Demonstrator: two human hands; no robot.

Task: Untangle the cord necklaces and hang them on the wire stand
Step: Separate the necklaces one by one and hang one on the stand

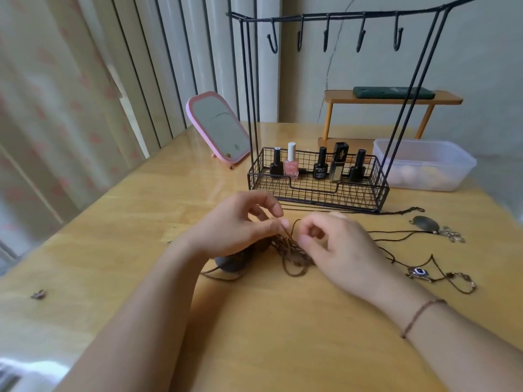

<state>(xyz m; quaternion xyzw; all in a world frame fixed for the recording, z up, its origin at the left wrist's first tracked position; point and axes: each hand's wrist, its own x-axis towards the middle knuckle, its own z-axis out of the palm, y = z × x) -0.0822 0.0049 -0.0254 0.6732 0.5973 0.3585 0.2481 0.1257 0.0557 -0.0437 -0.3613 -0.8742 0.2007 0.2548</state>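
Note:
A tangle of brown cord necklaces (291, 257) lies on the wooden table (254, 321) between my hands. My left hand (240, 224) pinches a strand of it between thumb and forefinger. My right hand (336, 244) pinches the cord just to the right. A dark grey pendant (230, 263) sits under my left palm. Two more cord necklaces lie to the right, one with an oval pendant (426, 224), one with a silver pendant (418, 273). The black wire stand (339, 18) rises behind, its several hooks bare.
The stand's basket (311, 193) holds several nail polish bottles. A pink mirror (219, 127) leans at the back left, a clear plastic box (424, 165) sits at the back right before an orange shelf (393, 99). A small charm (38, 294) lies near the left edge.

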